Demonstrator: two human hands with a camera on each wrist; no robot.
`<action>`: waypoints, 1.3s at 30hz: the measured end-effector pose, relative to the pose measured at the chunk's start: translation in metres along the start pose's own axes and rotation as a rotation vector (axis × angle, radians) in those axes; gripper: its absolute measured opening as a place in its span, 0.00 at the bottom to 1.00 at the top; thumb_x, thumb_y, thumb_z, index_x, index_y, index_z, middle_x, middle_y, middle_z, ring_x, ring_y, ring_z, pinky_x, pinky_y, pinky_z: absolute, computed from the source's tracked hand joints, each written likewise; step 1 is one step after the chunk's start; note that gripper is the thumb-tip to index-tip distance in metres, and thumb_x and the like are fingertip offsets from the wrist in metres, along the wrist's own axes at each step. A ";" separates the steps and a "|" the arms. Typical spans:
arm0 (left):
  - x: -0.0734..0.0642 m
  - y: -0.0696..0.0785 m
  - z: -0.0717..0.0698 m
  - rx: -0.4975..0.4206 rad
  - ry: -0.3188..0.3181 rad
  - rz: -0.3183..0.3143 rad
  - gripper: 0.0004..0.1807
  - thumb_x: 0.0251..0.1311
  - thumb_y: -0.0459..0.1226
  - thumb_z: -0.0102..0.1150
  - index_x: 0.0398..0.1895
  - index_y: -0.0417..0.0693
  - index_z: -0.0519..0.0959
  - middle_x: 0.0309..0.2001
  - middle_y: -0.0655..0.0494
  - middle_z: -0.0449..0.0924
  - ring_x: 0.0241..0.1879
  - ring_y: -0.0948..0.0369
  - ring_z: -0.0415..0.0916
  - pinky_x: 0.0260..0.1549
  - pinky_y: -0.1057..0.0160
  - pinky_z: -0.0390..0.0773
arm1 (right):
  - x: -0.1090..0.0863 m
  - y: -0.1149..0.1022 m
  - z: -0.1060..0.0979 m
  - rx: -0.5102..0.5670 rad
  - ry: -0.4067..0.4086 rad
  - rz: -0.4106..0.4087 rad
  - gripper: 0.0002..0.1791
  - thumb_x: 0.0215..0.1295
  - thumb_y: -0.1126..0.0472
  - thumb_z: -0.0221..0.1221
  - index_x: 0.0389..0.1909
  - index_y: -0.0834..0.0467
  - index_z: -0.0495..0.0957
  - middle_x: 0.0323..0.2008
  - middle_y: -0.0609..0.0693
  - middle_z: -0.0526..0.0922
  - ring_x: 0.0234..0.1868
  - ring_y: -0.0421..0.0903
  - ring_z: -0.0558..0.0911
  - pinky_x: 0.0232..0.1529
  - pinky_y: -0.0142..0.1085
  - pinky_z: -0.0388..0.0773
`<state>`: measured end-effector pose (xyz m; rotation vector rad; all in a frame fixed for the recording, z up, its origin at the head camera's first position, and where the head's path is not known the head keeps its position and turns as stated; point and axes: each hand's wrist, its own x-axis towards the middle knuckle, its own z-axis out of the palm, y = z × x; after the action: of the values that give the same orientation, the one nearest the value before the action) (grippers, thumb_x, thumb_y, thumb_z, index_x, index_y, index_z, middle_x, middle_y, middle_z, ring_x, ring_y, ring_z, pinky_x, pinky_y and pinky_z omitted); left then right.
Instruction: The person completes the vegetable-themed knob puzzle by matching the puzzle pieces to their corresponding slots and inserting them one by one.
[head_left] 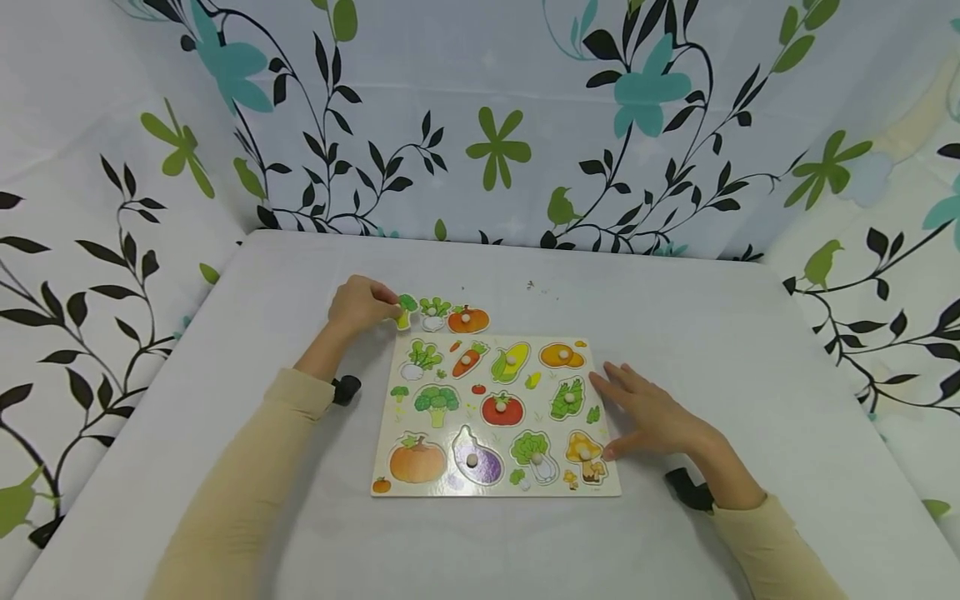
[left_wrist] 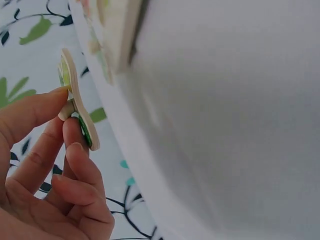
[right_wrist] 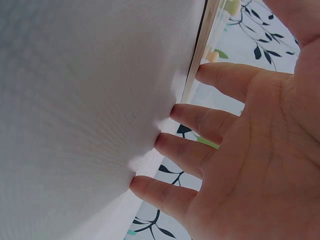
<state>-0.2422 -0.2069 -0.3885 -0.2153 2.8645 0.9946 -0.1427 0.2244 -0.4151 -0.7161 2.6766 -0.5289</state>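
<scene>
A wooden vegetable puzzle board [head_left: 480, 492] lies flat on the table. My left hand [head_left: 362, 305] pinches the broccoli puzzle piece [left_wrist: 76, 90] by its round knob, beyond the board's far left corner. Beside that piece lie a turnip piece [head_left: 434, 314] and a pumpkin piece [head_left: 469, 320]. The board's printed turnip, broccoli and pumpkin spots show no knobs; the carrot [head_left: 467, 362], tomato [head_left: 502, 409] and eggplant [head_left: 477, 460] pieces sit in place with knobs. My right hand [head_left: 660, 412] spreads its fingers at the board's right edge, fingertips touching the board and the cloth.
A white cloth covers the table [head_left: 750, 333]. Patterned curtains [head_left: 495, 100] with leaves and flowers hang behind it and at both sides. Black straps [head_left: 688, 490] circle both wrists. Some small dark specks mark the cloth near the far edge.
</scene>
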 end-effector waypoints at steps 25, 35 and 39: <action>-0.082 0.033 0.034 0.199 -0.247 0.174 0.04 0.50 0.37 0.69 0.22 0.51 0.83 0.28 0.57 0.80 0.28 0.59 0.73 0.22 0.66 0.69 | 0.000 -0.001 0.000 0.005 0.004 0.016 0.60 0.40 0.43 0.76 0.74 0.59 0.58 0.75 0.67 0.53 0.74 0.72 0.49 0.66 0.71 0.52; -0.091 0.031 0.043 0.233 -0.300 0.200 0.07 0.47 0.35 0.70 0.19 0.52 0.81 0.24 0.59 0.79 0.25 0.60 0.72 0.19 0.66 0.68 | -0.001 -0.003 -0.001 0.003 0.007 0.003 0.60 0.41 0.44 0.76 0.74 0.61 0.58 0.74 0.68 0.53 0.74 0.72 0.49 0.66 0.71 0.53; -0.092 0.035 0.042 0.249 -0.322 0.201 0.07 0.48 0.35 0.70 0.19 0.51 0.80 0.24 0.58 0.78 0.25 0.60 0.72 0.20 0.66 0.67 | -0.001 -0.003 -0.002 0.006 0.010 -0.003 0.60 0.41 0.43 0.76 0.73 0.61 0.59 0.74 0.68 0.53 0.73 0.73 0.50 0.66 0.71 0.53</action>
<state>-0.1551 -0.1442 -0.3874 0.2364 2.7079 0.6189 -0.1417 0.2229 -0.4114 -0.7173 2.6827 -0.5417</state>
